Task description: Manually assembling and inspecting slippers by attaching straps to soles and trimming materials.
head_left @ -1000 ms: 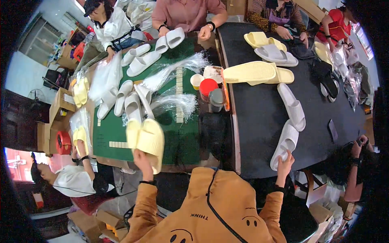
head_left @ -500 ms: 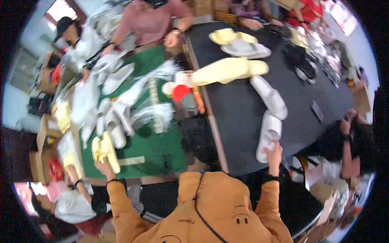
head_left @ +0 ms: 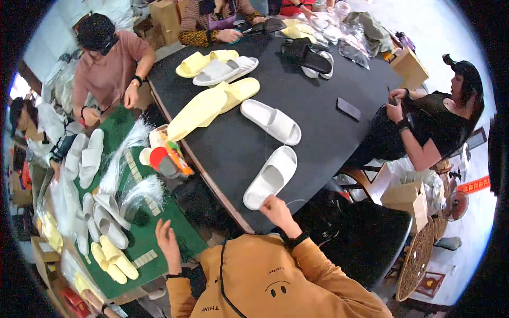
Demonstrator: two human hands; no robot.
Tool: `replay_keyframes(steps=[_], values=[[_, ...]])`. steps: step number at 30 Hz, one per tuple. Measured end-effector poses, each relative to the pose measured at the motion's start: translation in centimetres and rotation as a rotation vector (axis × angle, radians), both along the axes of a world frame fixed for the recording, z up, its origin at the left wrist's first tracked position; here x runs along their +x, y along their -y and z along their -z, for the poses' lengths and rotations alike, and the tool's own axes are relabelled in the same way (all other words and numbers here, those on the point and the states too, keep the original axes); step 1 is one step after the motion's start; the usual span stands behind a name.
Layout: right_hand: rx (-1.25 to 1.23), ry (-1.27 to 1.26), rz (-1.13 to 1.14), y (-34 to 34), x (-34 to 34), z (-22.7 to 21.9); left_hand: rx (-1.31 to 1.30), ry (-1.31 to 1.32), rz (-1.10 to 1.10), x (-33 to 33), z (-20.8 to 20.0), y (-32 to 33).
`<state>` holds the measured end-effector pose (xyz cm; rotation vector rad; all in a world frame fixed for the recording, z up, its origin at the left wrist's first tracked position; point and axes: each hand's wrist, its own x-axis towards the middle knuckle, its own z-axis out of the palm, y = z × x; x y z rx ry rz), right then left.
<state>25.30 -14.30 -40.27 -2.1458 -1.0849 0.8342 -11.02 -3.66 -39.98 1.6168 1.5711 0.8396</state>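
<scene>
A white slide slipper lies slantwise on the dark table, its heel toward me. My right hand is closed, thumb and fingers pinched at that heel's edge. A thin pale strand shows beside this hand; I cannot tell whether the fingers hold it. A second white slipper lies just beyond the first one. My left hand is raised by the near edge of the green mat, open, with fingers stretched up. Nearest to it are a bundle of clear strands and a pair of yellow slippers.
Grey slippers lie on the green mat. Farther yellow slippers, black slippers and a phone are on the dark table. Containers with a red lid stand at the seam. Co-workers sit around; one is at right.
My view has turned rightward. My left hand has left the yellow slippers and risen open beside the mat. My right hand stays at the near white slipper's heel, now in a pinch.
</scene>
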Motion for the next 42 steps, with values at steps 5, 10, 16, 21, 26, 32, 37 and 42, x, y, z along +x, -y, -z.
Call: replay_keyframes(steps=[5, 10, 16, 21, 26, 32, 37, 42], values=[[0.330, 0.022, 0.180, -1.4, 3.9, -1.2, -0.049, -0.030, 0.152, 4.2, -1.3, 1.2], [0.458, -0.188, 0.429, -6.3, 13.3, 1.9, -0.066, 0.051, 0.243, 6.3, -0.8, 2.3], [0.241, 0.115, 0.495, -12.3, 17.6, 5.2, -0.086, 0.056, 0.201, 6.0, -1.3, 3.5], [0.390, -0.144, 0.511, -13.8, 17.3, 7.3, -0.077, 0.090, 0.158, 4.8, 0.8, 4.1], [0.200, -0.219, 0.482, -12.7, 15.2, 3.2, -0.084, 0.104, 0.125, 4.4, 1.1, 4.5], [0.109, 0.073, 0.083, -9.6, 16.6, 3.5, -0.083, 0.150, 0.250, 6.4, 0.5, 3.6], [0.108, 0.199, -0.091, -8.6, 13.8, 1.9, -0.122, 0.088, 0.296, 9.2, -2.4, 2.7], [0.295, 0.201, 0.269, -6.2, 12.1, 0.8, -0.009, 0.095, 0.570, 12.7, -4.3, -0.1]])
